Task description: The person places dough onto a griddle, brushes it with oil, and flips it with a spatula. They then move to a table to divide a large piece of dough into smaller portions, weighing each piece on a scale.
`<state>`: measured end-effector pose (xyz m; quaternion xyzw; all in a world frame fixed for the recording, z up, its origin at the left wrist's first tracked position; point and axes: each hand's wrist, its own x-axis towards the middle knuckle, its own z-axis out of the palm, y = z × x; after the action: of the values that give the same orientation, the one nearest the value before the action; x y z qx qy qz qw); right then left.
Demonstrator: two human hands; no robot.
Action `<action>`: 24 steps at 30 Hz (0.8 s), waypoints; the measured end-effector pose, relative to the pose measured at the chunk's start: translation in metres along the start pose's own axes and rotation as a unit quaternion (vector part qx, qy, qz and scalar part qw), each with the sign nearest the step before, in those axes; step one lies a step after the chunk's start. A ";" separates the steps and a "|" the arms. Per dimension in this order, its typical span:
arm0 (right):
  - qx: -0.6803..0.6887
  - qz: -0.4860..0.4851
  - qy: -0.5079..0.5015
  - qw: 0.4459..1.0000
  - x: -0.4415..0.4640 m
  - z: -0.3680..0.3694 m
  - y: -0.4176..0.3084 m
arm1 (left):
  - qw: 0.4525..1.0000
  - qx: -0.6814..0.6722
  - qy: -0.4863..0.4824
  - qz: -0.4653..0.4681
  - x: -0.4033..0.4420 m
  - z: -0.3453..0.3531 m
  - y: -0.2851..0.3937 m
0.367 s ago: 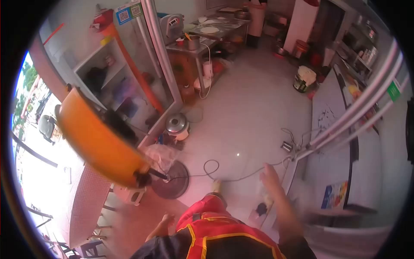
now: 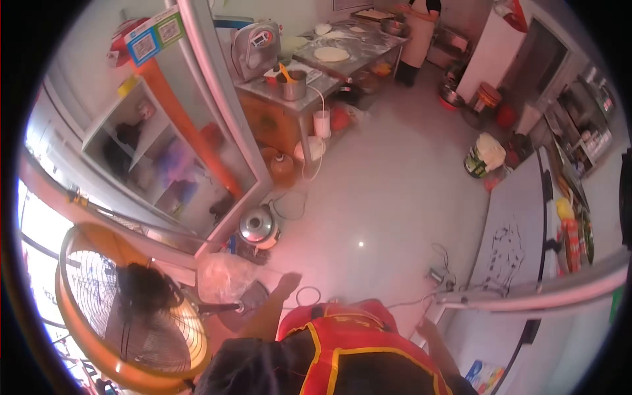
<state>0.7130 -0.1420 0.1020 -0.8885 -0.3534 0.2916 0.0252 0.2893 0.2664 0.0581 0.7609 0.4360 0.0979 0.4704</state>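
Note:
My left hand [image 2: 288,284] is in front of my body, above the tiled floor, close to the round dark base of the standing fan [image 2: 135,309]. Its fingers look loosely bent, and nothing shows in them. Low on the right is my right hand [image 2: 428,327], near the edge of the sliding door frame [image 2: 526,295]. Its fingers are partly spread and hold nothing that I can see; whether it touches the frame I cannot tell. Between the hands lies my red apron [image 2: 355,322] with yellow trim.
A thin cable crosses the floor [image 2: 368,197] ahead. On the left stand a silver-lidded pot [image 2: 257,225] and a metal worktable [image 2: 296,105] bearing flattened dough [image 2: 331,54]. A white freezer [image 2: 503,243] lines the right. Another person [image 2: 418,33] stands at the far table.
The view has moved forward into the doorway and turned. My left hand has swung forward, while my right hand has dropped back. The fan now sits lower, at the left.

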 end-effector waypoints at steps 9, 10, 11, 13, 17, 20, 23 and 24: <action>0.041 0.240 -0.030 0.969 0.255 -0.114 0.102 | 0.976 -0.210 0.061 -0.016 0.352 -0.069 0.272; 0.019 0.191 -0.001 0.981 0.311 -0.146 0.095 | 0.967 -0.238 0.072 -0.049 0.379 -0.069 0.281; -0.112 0.087 -0.031 0.989 0.412 -0.133 0.124 | 0.959 -0.259 0.078 -0.090 0.397 -0.076 0.288; -0.245 -0.017 -0.042 0.968 0.561 -0.203 0.071 | 0.948 -0.277 0.087 -0.128 0.433 -0.090 0.308; -0.216 -0.286 0.247 0.900 0.789 -0.372 -0.156 | 0.936 -0.313 0.135 -0.083 0.514 -0.123 0.327; 0.298 -0.139 0.086 0.940 0.827 -0.500 -0.383 | 0.918 -0.321 0.200 -0.117 0.586 -0.148 0.323; 0.380 -0.189 0.005 0.905 0.931 -0.517 -0.482 | 0.945 -0.204 0.252 -0.045 0.660 -0.202 0.362; 0.428 -0.201 -0.038 0.880 0.935 -0.538 -0.522 | 0.935 -0.191 0.298 -0.002 0.693 -0.207 0.358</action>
<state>1.2238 0.9366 0.2108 -0.6891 -0.3660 0.4365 0.4478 0.7945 0.8569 0.2756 0.5918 0.5304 0.4010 0.4557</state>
